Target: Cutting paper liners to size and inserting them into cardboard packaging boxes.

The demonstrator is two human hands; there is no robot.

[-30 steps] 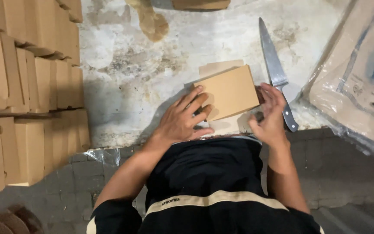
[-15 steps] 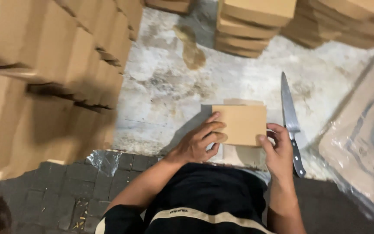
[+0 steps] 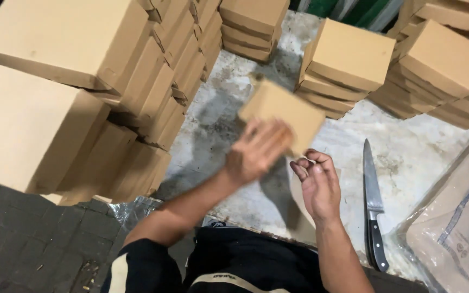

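Cardboard box (image 3: 283, 111), small, flat and tan, is up in the air over the stained concrete floor (image 3: 234, 135), roughly mid-scene and tilted with one corner pointing far-left. It's pretty motion-blurred, so edges are soft. Left hand (image 3: 256, 149) has it, fingers wrapped onto the near edge of the box, also blurry, so can't say exactly how the fingers sit, but it's clearly gripping. Right hand (image 3: 317, 184) is just beside it to the right and a bit nearer, holding nothing, fingers curled loosely inward, half open, not touching the box as far as I can tell.

Right of that hand, a kitchen knife (image 3: 373, 203) lies flat on the floor, black handle toward the near side, blade pointing far. Further right at the edge there's a big flat brown package in clear plastic wrap (image 3: 457, 228) with some blue print on it.

All around are stacks of the same tan boxes: a huge leaning pile on the left (image 3: 82, 97), a short stack at the far middle (image 3: 253, 24), another one right behind the held box (image 3: 348, 62), and more at the far right (image 3: 446, 65). Near left is dark paving brick (image 3: 28, 244) with a bit of crinkled plastic sheet (image 3: 137, 209) at its edge. Person's in a black top, forearms bare.
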